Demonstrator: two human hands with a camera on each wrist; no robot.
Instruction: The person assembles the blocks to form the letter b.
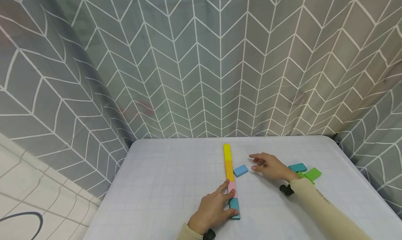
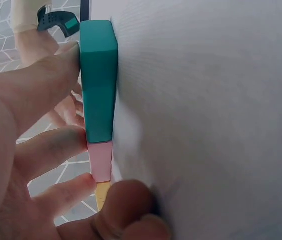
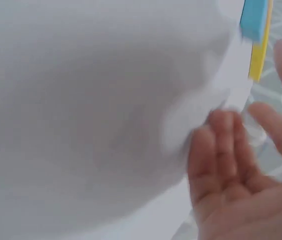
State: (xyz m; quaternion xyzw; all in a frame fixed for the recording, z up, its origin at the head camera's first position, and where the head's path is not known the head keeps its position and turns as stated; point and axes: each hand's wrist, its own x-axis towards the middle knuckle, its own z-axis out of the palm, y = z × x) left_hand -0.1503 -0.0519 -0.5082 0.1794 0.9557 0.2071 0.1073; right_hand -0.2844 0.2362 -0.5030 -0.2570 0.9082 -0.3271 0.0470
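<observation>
A straight row of flat blocks runs down the middle of the table: a yellow block (image 1: 227,152), an orange block (image 1: 230,170), a pink block (image 1: 231,186) and a teal block (image 1: 234,203). My left hand (image 1: 211,208) lies along the row with fingers spread, thumb on the teal block and fingertips on the pink and orange ones. In the left wrist view the teal block (image 2: 99,85) is close to the thumb. A light blue block (image 1: 240,170) rests at an angle beside the row. Just right of it hovers my right hand (image 1: 270,166), fingers loosely bent and holding nothing.
Past the right wrist, another teal block (image 1: 297,167) and green blocks (image 1: 313,173) lie in a loose group, partly behind the forearm. A patterned grey curtain (image 1: 201,65) hangs behind the white table (image 1: 157,184) and along its sides.
</observation>
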